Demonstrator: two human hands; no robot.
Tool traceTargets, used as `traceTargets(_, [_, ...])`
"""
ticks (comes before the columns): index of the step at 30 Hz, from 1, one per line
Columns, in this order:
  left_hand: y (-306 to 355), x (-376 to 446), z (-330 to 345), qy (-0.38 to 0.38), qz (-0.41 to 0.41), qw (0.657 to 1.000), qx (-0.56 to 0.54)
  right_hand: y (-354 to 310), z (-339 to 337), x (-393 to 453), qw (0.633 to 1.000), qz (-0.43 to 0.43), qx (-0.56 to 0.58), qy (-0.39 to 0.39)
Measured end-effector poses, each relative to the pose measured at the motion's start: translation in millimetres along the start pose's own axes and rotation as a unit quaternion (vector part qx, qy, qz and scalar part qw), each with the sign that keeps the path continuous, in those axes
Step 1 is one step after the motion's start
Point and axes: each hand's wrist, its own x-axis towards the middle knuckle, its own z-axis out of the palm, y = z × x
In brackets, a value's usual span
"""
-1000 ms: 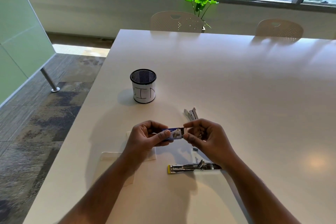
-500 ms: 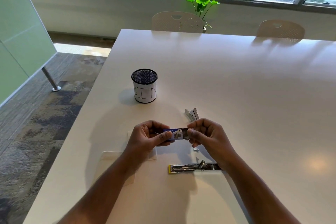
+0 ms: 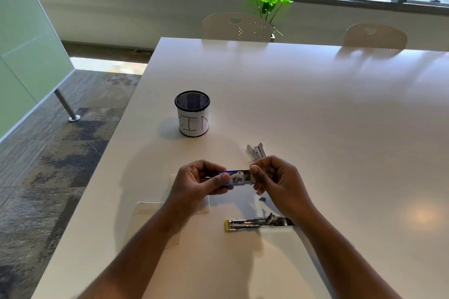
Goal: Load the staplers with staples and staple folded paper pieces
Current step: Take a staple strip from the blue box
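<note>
My left hand (image 3: 196, 183) grips a small blue and white staple box (image 3: 234, 178) by its left end, held above the table. My right hand (image 3: 277, 181) pinches the box's right end with thumb and fingertips. An opened stapler (image 3: 252, 223) with a yellow tip lies flat on the table below my right wrist. A second white stapler (image 3: 256, 150) lies just beyond my right hand, partly hidden by it. A small loose strip of staples (image 3: 262, 199) sits on the table under my right hand. Folded paper pieces (image 3: 149, 207) lie beneath my left forearm.
A black mesh pen cup (image 3: 192, 114) with a white label stands at the left of the white table (image 3: 315, 104). Two chairs (image 3: 237, 26) and a green plant (image 3: 269, 2) are beyond the far edge. The table's left edge drops to carpet.
Both hands keep hold of the staple box in nearly the same place. My right fingers have shifted slightly at the box's right end.
</note>
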Motion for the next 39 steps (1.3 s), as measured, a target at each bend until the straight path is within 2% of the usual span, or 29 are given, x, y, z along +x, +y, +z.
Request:
traceTargets(4, [0, 1, -1, 0.004, -0.006, 1.000, -0.004, -2, -10, 1, 0.997, 0.010, 0.061, -0.048])
traceTargets(8, [1, 0, -1, 0.004, -0.011, 1.000, -0.012, -2, -14, -1, 0.995, -0.003, 0.039, -0.090])
traceTargets(18, [2, -1, -1, -0.002, 0.000, 1.000, 0.011, 4, -11, 1, 0.997, -0.028, 0.026, -0.074])
traceTargets(22, [2, -3, 0, -0.014, 0.005, 0.999, 0.032, 6, -7, 1, 0.995, -0.060, -0.036, -0.077])
traceTargets(39, [3, -4, 3, -0.004, 0.006, 0.999, 0.048, 10, -7, 4, 0.970, -0.164, -0.164, -0.073])
